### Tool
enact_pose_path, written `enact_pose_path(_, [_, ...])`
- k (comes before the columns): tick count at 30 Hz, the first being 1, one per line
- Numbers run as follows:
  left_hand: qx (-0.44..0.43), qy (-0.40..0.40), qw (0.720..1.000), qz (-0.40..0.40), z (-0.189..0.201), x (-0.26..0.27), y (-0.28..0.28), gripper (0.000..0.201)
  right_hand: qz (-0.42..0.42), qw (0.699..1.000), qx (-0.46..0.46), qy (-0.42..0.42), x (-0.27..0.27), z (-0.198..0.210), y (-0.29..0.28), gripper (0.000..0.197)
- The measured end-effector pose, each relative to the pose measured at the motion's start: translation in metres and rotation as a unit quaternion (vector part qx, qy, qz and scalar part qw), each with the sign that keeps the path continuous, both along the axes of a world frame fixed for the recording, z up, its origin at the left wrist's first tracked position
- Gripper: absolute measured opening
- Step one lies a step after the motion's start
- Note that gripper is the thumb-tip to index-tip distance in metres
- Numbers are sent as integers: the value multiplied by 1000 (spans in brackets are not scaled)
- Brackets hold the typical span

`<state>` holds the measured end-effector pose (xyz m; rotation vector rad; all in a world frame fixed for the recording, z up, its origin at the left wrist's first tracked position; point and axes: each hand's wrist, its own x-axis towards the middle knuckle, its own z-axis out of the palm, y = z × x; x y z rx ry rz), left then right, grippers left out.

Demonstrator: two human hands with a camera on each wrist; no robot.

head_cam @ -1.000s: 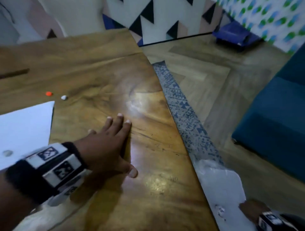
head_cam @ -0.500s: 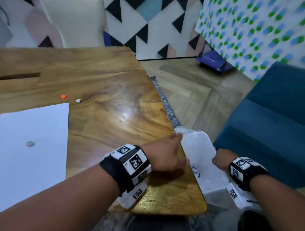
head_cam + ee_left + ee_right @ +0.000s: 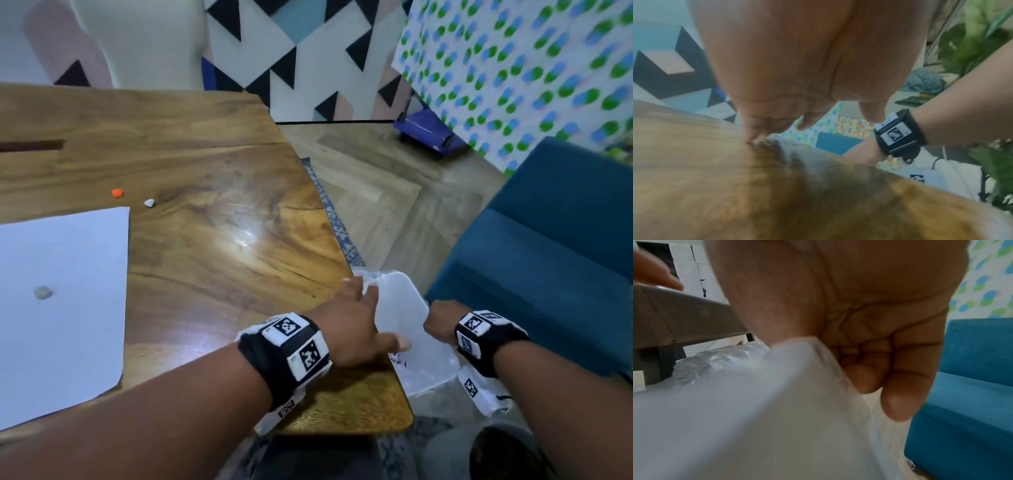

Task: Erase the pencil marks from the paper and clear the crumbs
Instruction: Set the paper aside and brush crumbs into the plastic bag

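Our left hand (image 3: 356, 322) lies flat, fingers spread, at the tabletop (image 3: 212, 246) edge; our right hand (image 3: 442, 320) pinches a white plastic bag (image 3: 407, 329) just below it.

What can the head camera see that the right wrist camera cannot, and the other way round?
Only the head view shows the white paper with a grey lump on it, plus an orange bit and a white bit on the table top. Only the right wrist view shows the right hand from the palm side, fingers curled round the white plastic bag, and the table's underside. Both show the bag, the table edge and the blue sofa.
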<state>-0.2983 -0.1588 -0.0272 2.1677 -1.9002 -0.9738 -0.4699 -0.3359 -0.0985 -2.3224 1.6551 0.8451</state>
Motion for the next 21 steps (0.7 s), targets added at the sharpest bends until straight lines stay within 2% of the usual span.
enact_pose_path(2, [-20,3,999,32,7,18,10,107,10,1000,-6,1,2,2,-1,13])
enact_pose_path(4, [-14,-64,993,102,9,47,19,106,14,1000,-12,-3,2,3,-2,10])
enact_pose_path(6, [49,-140,979,137,3,68,26,109,18,1000,-14,-9,2,5,-3,10])
enact_pose_path(8, [93,-173,972,127,-6,62,28,117,24,1000,-9,-12,2,5,-4,11])
enact_pose_path(12, [91,-140,982,89,-15,-8,16,122,16,1000,-10,-9,3,6,-6,18])
enact_pose_path(16, [60,-54,996,-25,-5,-73,7,114,15,1000,-11,-9,4,7,-7,24])
enact_pose_path(18, [33,-17,998,-41,3,-80,6,110,15,1000,-8,-7,4,7,-9,24])
enact_pose_path(21, [12,-64,998,0,8,-43,9,111,24,1000,-14,-8,0,8,-10,25])
